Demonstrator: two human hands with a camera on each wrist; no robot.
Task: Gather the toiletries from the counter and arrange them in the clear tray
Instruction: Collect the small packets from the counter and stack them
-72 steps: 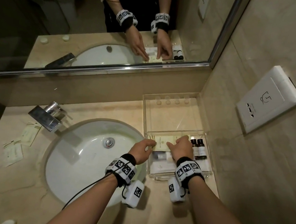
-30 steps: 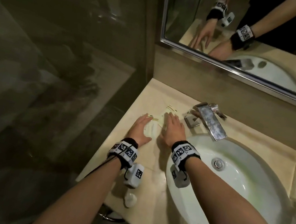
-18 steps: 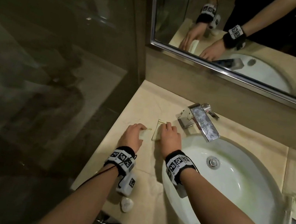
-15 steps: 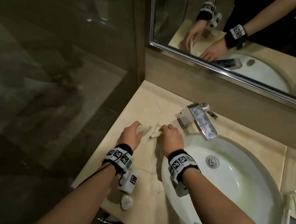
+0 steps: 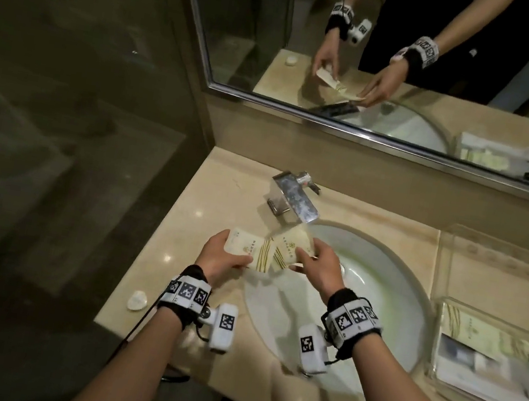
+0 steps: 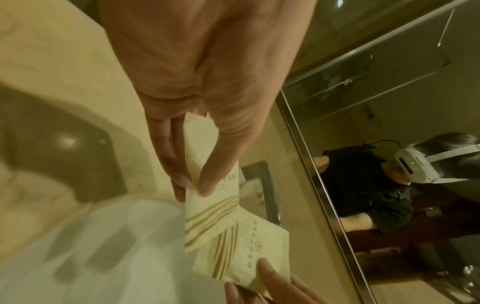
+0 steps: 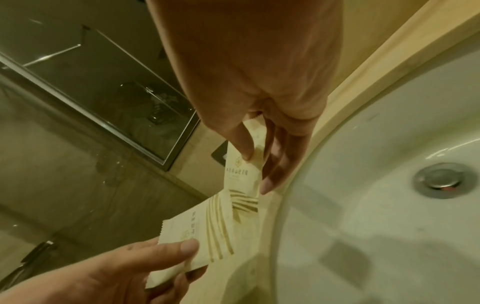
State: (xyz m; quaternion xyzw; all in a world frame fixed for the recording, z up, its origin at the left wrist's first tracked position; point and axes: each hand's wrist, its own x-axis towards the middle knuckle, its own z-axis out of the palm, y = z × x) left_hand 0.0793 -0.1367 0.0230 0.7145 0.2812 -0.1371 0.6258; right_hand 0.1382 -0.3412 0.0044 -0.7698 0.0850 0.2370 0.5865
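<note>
Left hand pinching one cream sachet, right hand pinching a second sachet, ends overlapping above the bench at the sink rim, clear tray far right holding packets.

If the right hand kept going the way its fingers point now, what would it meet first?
Probably the faucet: the right hand, pinching a sachet, points up and back toward its spout just beyond. Depth is unclear.

Cream sachets w/ gold stripes, beige marble counter, white basin, chrome tap
</note>
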